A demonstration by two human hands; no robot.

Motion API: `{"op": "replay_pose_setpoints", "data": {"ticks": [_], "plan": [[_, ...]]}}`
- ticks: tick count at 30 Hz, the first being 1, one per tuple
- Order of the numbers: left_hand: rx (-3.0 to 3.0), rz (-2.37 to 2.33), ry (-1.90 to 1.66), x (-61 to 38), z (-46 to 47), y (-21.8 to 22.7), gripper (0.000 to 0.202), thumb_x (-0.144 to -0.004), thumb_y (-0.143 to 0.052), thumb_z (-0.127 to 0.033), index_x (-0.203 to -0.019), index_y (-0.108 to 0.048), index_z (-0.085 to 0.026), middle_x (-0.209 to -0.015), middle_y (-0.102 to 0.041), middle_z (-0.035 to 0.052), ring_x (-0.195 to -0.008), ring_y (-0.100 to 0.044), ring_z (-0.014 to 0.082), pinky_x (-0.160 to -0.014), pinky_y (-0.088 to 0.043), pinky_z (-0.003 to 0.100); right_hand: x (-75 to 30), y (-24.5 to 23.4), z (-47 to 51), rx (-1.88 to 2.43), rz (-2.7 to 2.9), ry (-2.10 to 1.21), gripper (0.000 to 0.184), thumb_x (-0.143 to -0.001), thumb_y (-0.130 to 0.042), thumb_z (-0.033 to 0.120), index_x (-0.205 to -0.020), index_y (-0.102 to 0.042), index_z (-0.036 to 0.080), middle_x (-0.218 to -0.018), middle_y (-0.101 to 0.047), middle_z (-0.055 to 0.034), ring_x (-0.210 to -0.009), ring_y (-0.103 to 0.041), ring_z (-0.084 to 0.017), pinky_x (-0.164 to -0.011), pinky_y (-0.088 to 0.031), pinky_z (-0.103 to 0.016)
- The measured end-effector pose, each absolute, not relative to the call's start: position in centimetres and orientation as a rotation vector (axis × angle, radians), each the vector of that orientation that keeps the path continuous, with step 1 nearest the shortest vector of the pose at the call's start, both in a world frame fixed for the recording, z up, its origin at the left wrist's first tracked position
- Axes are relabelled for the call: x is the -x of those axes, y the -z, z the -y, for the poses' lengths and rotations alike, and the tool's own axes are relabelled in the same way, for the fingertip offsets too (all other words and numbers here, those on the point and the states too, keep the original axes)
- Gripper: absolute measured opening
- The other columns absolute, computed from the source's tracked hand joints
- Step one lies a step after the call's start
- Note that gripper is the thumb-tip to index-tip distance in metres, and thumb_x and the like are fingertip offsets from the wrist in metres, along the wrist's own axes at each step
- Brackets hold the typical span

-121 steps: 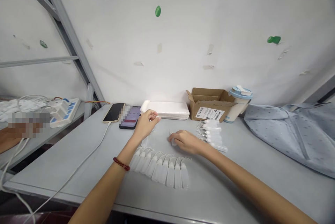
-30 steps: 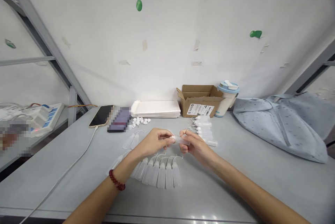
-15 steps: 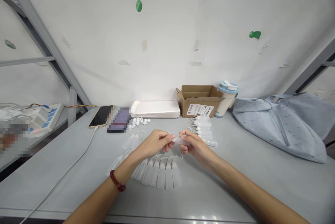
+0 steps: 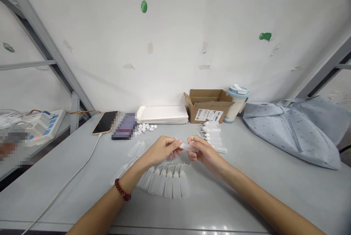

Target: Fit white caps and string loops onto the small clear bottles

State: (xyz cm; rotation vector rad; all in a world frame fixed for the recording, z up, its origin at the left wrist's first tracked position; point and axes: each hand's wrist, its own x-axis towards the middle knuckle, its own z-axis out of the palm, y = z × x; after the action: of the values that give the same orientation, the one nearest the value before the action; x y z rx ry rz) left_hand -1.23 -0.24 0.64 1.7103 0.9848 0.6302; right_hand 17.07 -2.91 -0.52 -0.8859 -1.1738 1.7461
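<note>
Above the middle of the table, a small translucent plastic bottle (image 4: 191, 148) lies nearly level between my two hands. The fingers and thumb of my left hand (image 4: 163, 148) pinch its neck end, which they largely cover. Its body is gripped by my right hand (image 4: 202, 150), thumb and bent fingers closed round it. In front of my hands, several squeeze bottles (image 4: 168, 185) with thin curved strings at their necks are fanned out, partly behind my left forearm. Two more such bottles (image 4: 140, 149) lie beyond that forearm. Right of my hands, several capped bottles (image 4: 213, 138) are stacked in a column.
Small white caps (image 4: 147, 127) lie before a stack of white padded envelopes (image 4: 162, 114). An open cardboard box (image 4: 210, 112), a lidded cup (image 4: 236, 105) and a blue cloth bag (image 4: 290, 132) stand along the back. At left are a phone (image 4: 105, 122) and its white cable (image 4: 76, 174).
Hands and bottle keep almost the same position. The whole view has shifted very slightly; nothing has been let go or picked up.
</note>
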Motion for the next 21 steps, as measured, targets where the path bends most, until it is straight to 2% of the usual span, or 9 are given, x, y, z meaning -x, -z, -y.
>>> {"op": "replay_pose_setpoints", "data": {"ticks": [5,9,12,14,17,21], "plan": [[-1.649,-1.002,-0.658,1.0,0.3,-0.7,0.045,-0.081,-0.05,-0.051,-0.06,-0.059,-0.013,-0.058,-0.06,0.0022,-0.052,-0.052,0.011,-0.054,-0.044,0.023,-16.9,0.1,3.0,0.979,1.278,-1.61,0.021,-0.08,-0.055,0.039,-0.076,-0.045,0.021,-0.053,-0.044,0.0057,-0.053,-0.039,-0.011,-0.058,-0.03,-0.026],[-1.57,-1.074,-0.701,1.0,0.2,-0.7,0.044,-0.081,-0.05,-0.049,-0.06,-0.059,-0.012,-0.055,-0.057,0.0016,-0.05,-0.051,0.0103,-0.054,-0.043,0.023,-17.0,0.3,2.8,1.109,1.506,-1.275,0.023,-0.077,-0.06,0.041,-0.086,-0.054,0.02,-0.067,-0.055,0.0012,-0.062,-0.048,-0.014,-0.061,-0.035,-0.028],[-1.546,-1.066,-0.711,1.0,0.1,-0.5,0.043,-0.082,-0.049,-0.047,-0.062,-0.06,-0.011,-0.057,-0.058,0.0018,-0.05,-0.05,0.01,-0.054,-0.042,0.023,-17.1,0.8,2.7,1.164,1.644,-1.041,0.023,-0.08,-0.056,0.04,-0.09,-0.059,0.02,-0.072,-0.059,-0.0017,-0.069,-0.052,-0.017,-0.062,-0.036,-0.029],[-1.562,-1.028,-0.718,1.1,0.1,-0.6,0.04,-0.081,-0.051,-0.046,-0.062,-0.06,-0.011,-0.06,-0.059,0.002,-0.052,-0.05,0.0099,-0.055,-0.042,0.023,-17.1,1.1,2.6,1.172,1.668,-1.001,0.023,-0.082,-0.052,0.039,-0.089,-0.06,0.019,-0.067,-0.057,-0.0009,-0.062,-0.051,-0.016,-0.058,-0.036,-0.029],[-1.606,-0.988,-0.742,1.1,0.3,-0.7,0.03,-0.079,-0.057,-0.041,-0.07,-0.063,-0.012,-0.066,-0.06,0.0018,-0.057,-0.051,0.0104,-0.058,-0.042,0.023,-17.2,1.4,2.5,1.179,1.657,-1.033,0.025,-0.084,-0.048,0.041,-0.084,-0.059,0.018,-0.056,-0.046,0.003,-0.05,-0.042,-0.013,-0.051,-0.032,-0.027],[-1.664,-0.961,-0.822,1.1,0.4,-0.8,0.02,-0.075,-0.062,-0.032,-0.075,-0.064,-0.013,-0.069,-0.06,0.0011,-0.064,-0.052,0.0115,-0.065,-0.044,0.024,-17.3,1.4,2.3,1.17,1.625,-1.141,0.034,-0.085,-0.045,0.046,-0.067,-0.051,0.018,-0.051,-0.04,0.0048,-0.045,-0.036,-0.01,-0.048,-0.03,-0.026]]}}
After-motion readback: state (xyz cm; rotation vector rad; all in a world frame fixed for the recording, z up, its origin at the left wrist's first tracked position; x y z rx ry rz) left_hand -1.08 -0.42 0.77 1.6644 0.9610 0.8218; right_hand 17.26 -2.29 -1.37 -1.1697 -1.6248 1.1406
